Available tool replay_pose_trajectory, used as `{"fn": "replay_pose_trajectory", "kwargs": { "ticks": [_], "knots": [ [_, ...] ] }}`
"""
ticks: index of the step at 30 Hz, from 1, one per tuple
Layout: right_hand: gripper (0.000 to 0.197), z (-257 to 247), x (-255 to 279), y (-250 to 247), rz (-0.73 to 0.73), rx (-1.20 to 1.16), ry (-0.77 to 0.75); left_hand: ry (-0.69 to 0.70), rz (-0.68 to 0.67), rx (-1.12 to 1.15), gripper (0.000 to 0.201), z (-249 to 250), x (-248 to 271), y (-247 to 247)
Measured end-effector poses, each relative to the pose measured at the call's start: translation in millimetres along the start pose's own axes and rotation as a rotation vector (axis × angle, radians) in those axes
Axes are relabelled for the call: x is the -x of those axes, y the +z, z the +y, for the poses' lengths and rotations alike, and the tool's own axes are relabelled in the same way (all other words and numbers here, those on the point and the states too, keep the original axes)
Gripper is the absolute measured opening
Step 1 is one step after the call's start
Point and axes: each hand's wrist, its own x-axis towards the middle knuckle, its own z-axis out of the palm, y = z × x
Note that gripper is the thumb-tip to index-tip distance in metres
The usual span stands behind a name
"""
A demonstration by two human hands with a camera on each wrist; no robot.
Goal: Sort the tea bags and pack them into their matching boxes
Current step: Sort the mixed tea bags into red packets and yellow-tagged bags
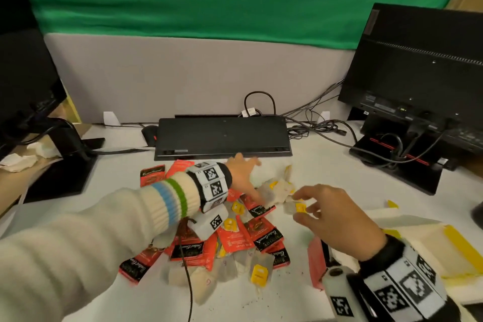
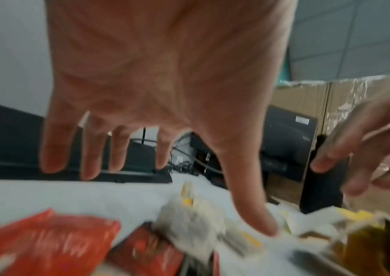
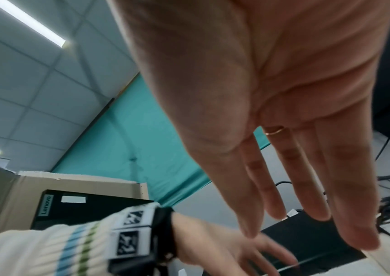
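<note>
A pile of tea bags lies in the middle of the white desk: red-and-black sachets [image 1: 264, 235] mixed with paper bags carrying yellow tags [image 1: 258, 273]. My left hand [image 1: 245, 178] hovers over the far side of the pile with fingers spread, its thumb reaching down to a paper bag [image 1: 268, 195]; the left wrist view shows that hand [image 2: 165, 93] holding nothing. My right hand [image 1: 324, 214] hangs over a yellow-tagged bag [image 1: 296, 208], fingers relaxed and empty, its fingers [image 3: 307, 186] straight. An open white-and-yellow box [image 1: 454, 248] lies at the right, a red box [image 1: 316, 259] beside it.
A black keyboard [image 1: 222, 138] lies face down behind the pile, with a mouse [image 1: 149, 133] to its left. Monitor stands occupy the left [image 1: 65, 165] and right [image 1: 407, 159] of the desk, with tangled cables [image 1: 318, 125] at the back. Tea crumbs dot the near desk.
</note>
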Motion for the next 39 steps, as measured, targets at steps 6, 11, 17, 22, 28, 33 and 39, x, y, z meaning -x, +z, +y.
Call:
{"fn": "replay_pose_trajectory", "kwargs": {
  "ticks": [6,11,17,22,28,33,39],
  "knots": [
    [0.033,-2.5,11.5,3.2,-0.078,-0.042,-0.01,-0.048,-0.181,-0.287,0.132,16.7,-7.5,42.7],
    [0.033,-2.8,12.0,5.4,-0.111,-0.053,-0.002,-0.003,-0.128,-0.237,0.11,22.0,-5.5,42.2],
    [0.032,-21.0,17.6,45.2,-0.128,-0.087,-0.082,0.014,-0.131,-0.064,0.096,22.2,-2.6,38.9],
    [0.046,-18.7,18.2,97.5,-0.213,0.051,0.01,0.035,-0.245,0.03,0.108,6.7,6.1,28.0],
    [0.031,-11.7,6.4,110.0,-0.215,0.031,0.045,-0.063,-0.074,0.137,0.089,-37.7,11.4,-4.6],
    [0.038,-12.0,-4.8,104.9,-0.152,-0.247,0.083,-0.258,-0.111,0.056,0.102,-63.4,-3.5,9.1],
    [0.053,-6.8,-16.4,110.9,-0.039,-0.815,0.201,-0.172,0.003,0.146,0.09,-49.8,-18.9,24.4]
  ]
}}
